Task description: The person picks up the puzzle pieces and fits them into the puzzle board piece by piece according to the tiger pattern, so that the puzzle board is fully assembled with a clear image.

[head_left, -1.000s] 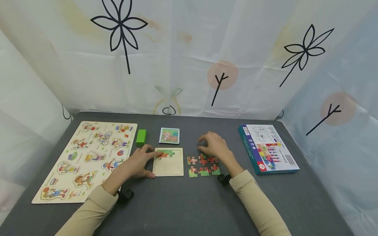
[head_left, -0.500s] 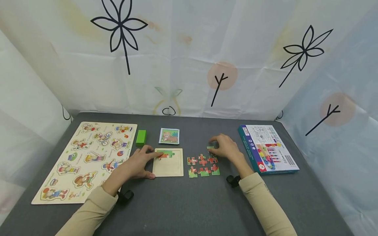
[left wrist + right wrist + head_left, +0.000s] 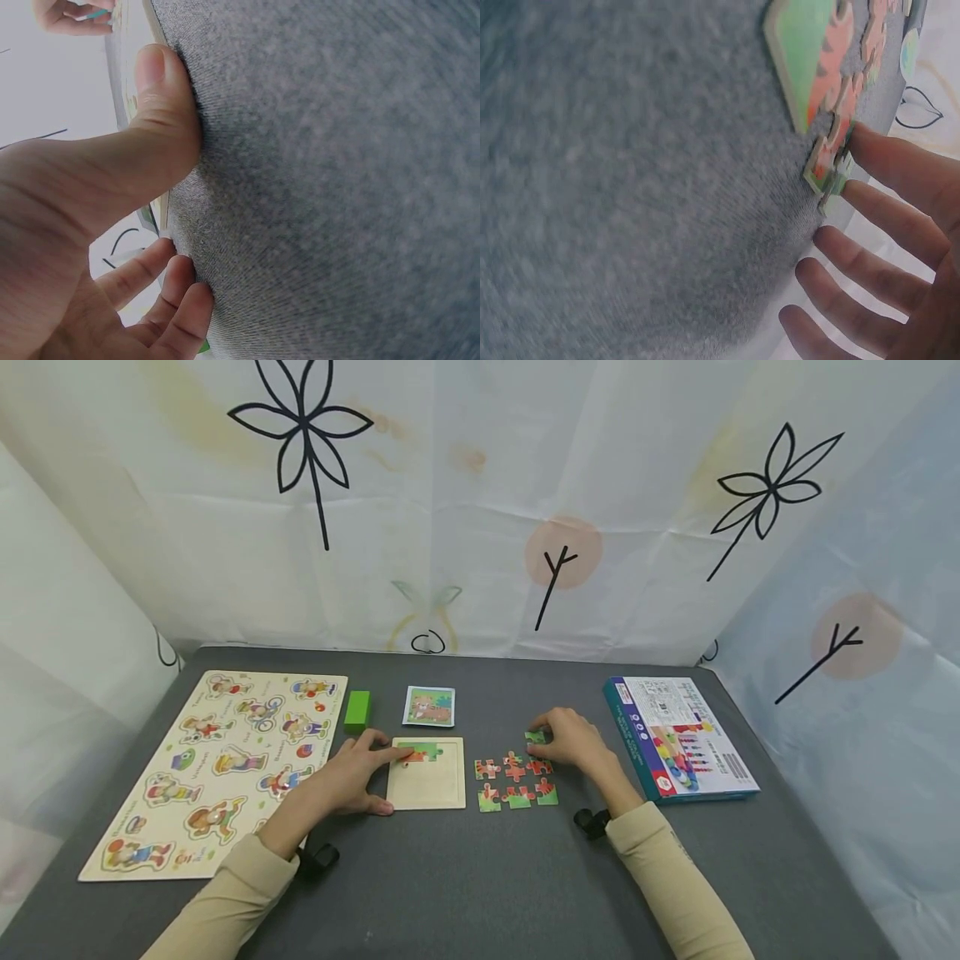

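Observation:
A small square wooden puzzle tray [image 3: 431,785] lies in front of me in the head view, with a few joined green and red jigsaw pieces [image 3: 427,752] along its upper left. My left hand [image 3: 348,777] rests at the tray's left side; the index fingertip touches those pieces and the thumb lies by the near left corner. In the left wrist view its thumb [image 3: 161,112] is against the tray's edge, and other fingers reach the table. My right hand [image 3: 573,739] pinches a green puzzle piece [image 3: 535,737] between thumb and index finger, just beyond several loose red and green pieces [image 3: 518,796].
A large board with cartoon figures [image 3: 202,735] covers the table's left side. Beyond the tray lie a green block [image 3: 357,710] and a small picture card [image 3: 430,706]. A flat printed box [image 3: 686,735] stands to the right. White patterned cloth surrounds the table.
My right hand has moved right and slightly nearer, to the green piece beyond the loose pieces, and now pinches it. The left hand stays at the tray.

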The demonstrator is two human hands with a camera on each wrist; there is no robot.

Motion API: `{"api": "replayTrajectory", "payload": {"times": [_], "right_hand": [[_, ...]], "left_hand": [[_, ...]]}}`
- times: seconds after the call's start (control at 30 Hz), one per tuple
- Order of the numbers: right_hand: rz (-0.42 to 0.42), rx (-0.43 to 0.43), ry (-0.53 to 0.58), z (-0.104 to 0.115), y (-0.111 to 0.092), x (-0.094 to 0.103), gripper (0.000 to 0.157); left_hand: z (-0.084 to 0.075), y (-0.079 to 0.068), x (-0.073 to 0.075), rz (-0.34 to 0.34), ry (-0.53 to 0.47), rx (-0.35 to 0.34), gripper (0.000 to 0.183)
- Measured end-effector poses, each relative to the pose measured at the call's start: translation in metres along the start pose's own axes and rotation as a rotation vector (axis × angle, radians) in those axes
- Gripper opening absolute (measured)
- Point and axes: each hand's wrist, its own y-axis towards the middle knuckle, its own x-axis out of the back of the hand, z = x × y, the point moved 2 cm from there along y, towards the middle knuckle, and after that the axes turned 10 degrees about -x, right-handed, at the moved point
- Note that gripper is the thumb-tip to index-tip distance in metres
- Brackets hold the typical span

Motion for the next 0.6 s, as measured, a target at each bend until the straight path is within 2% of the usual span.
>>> {"api": "replayTrajectory", "payload": {"times": [0.3, 0.6], "right_hand": [[-0.003, -0.003, 0.013, 0.0035, 0.0034, -0.0026, 0.03], [0.003, 0.008, 0.036, 0.0042, 0.0044, -0.0033, 0.031]], "left_hand": [[0.0028, 0.0003, -0.0018, 0.001, 0.001, 0.003, 0.084], [0.0012, -0.0002, -0.0005, 0.008, -0.014, 0.015, 0.083]]}}
